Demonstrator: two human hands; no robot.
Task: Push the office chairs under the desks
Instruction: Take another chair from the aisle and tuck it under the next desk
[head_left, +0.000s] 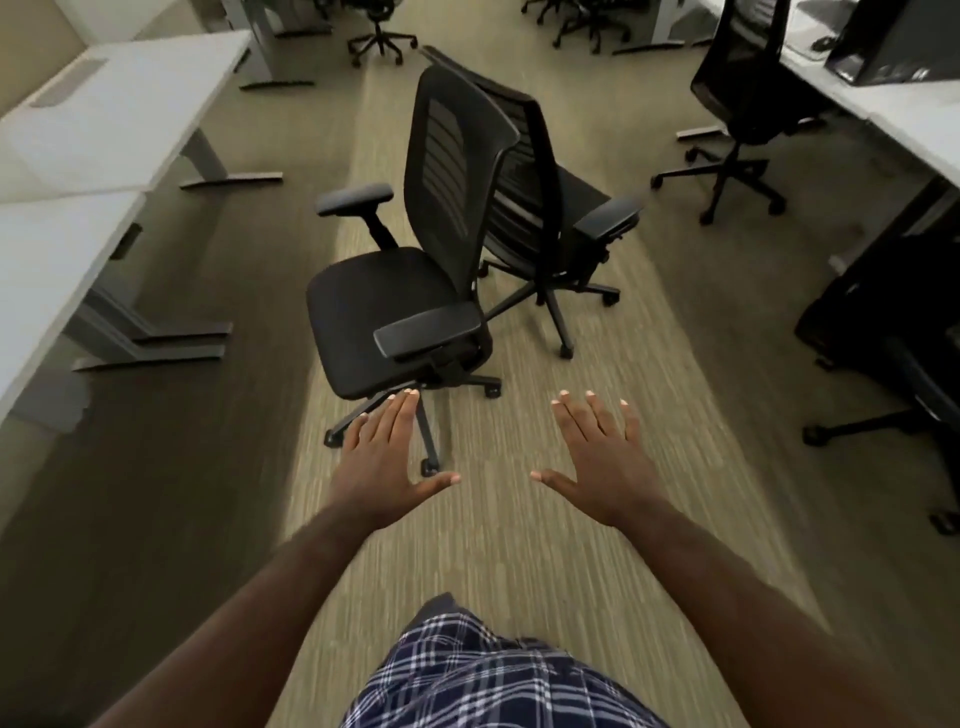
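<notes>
Two black mesh office chairs stand back to back in the middle of the aisle. The near chair (384, 312) has its seat turned to the left; the far chair (550, 208) faces right. My left hand (387, 457) is held out flat and open just short of the near chair's base, touching nothing. My right hand (602, 457) is spread open over bare carpet, apart from both chairs. White desks (124, 114) line the left side.
More white desks (904, 119) run along the right, with a black computer tower (893, 41) on top. A black chair (748, 98) stands at the right desk and another (893, 332) at the right edge. Further chairs stand at the back.
</notes>
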